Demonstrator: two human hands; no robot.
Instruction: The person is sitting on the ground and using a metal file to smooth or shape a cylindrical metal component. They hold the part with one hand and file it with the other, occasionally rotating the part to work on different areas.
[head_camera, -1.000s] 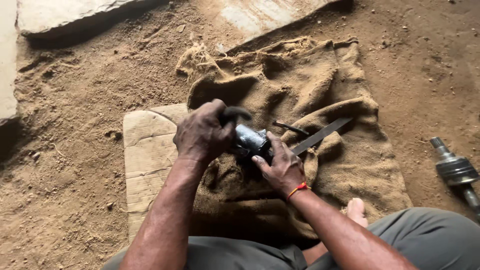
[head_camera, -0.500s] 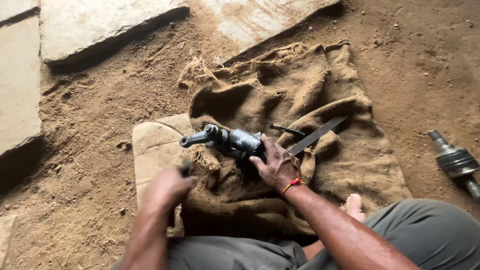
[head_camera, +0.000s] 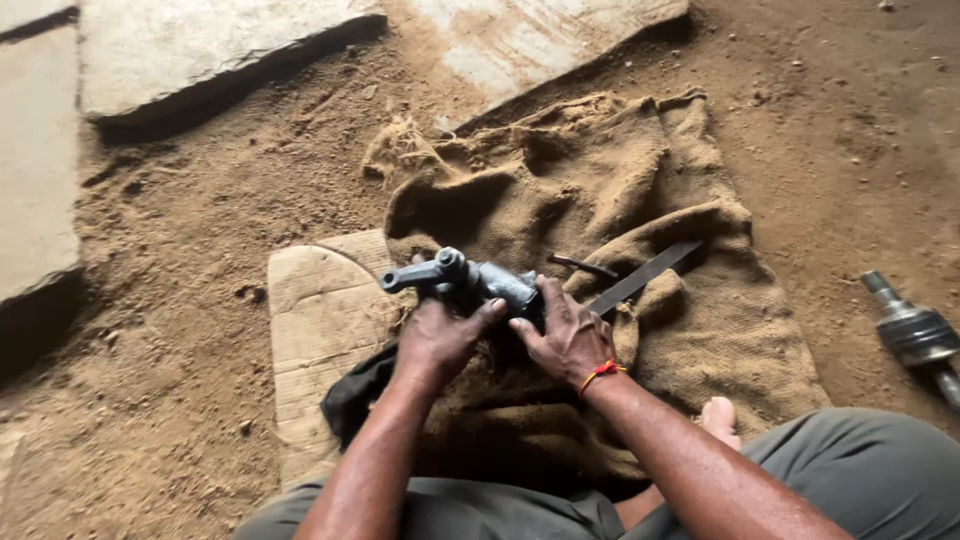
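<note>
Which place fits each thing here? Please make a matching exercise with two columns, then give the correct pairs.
Things:
1. grey metal part
2. long flat metal bar
3. axle shaft
4. red thread

Places:
A. bare dirt at the right edge
B. around the right wrist
C. under both hands, on the burlap sack
D. on the sack, right of the right hand

Pairs: 1-C, 2-D, 3-A, 4-B

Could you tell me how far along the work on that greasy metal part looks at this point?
Laid out: a burlap sack on the dirt floor, with a flat blade on it. In hand: left hand and right hand both grip the dark metal part on the sack. Left: an axle shaft lies untouched on the dirt. How much remains on the part itself cannot be told.
</note>
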